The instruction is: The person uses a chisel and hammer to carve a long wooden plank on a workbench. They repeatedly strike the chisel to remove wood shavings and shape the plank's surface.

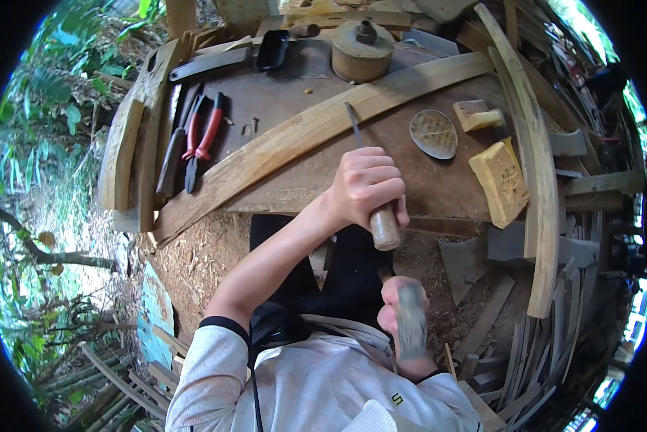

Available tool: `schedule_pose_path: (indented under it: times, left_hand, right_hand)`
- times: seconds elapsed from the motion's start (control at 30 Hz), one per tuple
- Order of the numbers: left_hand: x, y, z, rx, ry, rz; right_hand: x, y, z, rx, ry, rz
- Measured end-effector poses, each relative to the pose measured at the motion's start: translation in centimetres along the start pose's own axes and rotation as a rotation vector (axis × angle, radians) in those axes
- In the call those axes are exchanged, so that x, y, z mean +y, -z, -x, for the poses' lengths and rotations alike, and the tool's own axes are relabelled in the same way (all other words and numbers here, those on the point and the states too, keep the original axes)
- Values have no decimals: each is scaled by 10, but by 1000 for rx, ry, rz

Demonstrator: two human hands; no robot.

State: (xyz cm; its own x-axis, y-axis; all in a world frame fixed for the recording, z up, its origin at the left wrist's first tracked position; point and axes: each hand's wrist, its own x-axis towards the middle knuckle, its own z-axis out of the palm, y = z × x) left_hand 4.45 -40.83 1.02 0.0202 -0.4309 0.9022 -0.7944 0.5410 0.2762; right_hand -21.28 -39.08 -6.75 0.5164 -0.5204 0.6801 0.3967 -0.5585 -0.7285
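Work surface point(302, 78), shavings on the floor point(202, 248): chisel on long board

Long board point(255, 155) lies diagonally across the surface, left end overhanging the near edge. Left hand point(370, 189) is closed tight round the handle of a chisel point(384, 229), on the near side of the board; blade points away, tip over the board. Contact can't be confirmed.

Right hand point(389, 306) is wrapped round a blurred wooden mallet point(412, 320), nearer the torso than the board, apart from the chisel butt. Fingers partly hidden.

Red-handled pliers point(209, 133) sit beyond the board's left end, oval textured piece point(433, 135) and yellowish block point(499, 185) on its near side, to the right.

Judgement: mid-chiselling, set up for or between blows. Next move calls for seating the tip, steadying the handle, lining mallet up with butt. No clamp visible on the board, so it may skid.
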Motion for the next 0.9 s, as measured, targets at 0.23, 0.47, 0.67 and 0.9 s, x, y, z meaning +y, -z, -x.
schedule_pose_path:
  times: [0.23, 0.47, 0.67, 0.9]
  left_hand:
    - [1, -2, 1, -5, 21, 5]
    - [1, -2, 2, -23, 20, -5]
    - [0, -5, 1, 13, 5, 12]
    - [2, -2, 2, -35, 12, 2]
  right_hand:
    - [1, 8, 25, 18, -9, 39]
    - [-4, 6, 6, 8, 91, -75]
    - [-14, 0, 12, 19, -88, 209]
    - [-28, 14, 2, -139, -234, 210]
